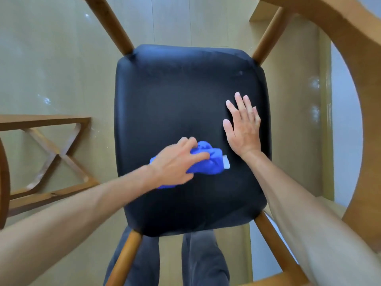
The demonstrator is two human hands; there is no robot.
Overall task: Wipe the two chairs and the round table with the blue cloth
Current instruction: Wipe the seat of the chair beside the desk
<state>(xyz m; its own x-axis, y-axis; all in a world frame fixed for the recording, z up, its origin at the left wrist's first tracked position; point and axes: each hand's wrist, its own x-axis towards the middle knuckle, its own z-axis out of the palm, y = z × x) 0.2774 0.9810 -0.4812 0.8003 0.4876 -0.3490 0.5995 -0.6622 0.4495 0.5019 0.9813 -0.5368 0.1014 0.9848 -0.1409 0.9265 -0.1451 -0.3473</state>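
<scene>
I look straight down on a chair with a black padded seat (185,96) and wooden legs. The blue cloth (208,162), bunched up with a white tag at its right end, lies on the near middle of the seat. My left hand (177,164) presses down on the cloth and grips it. Just right of the cloth, my right hand (242,124) rests flat on the seat with its fingers spread and nothing in it. The chair's curved wooden backrest (350,50) arcs along the right side.
At the left edge stands a wooden frame with crossed bars (55,153), part of another piece of furniture. The floor (51,58) is pale and glossy. My dark trouser legs (198,261) show below the seat's near edge.
</scene>
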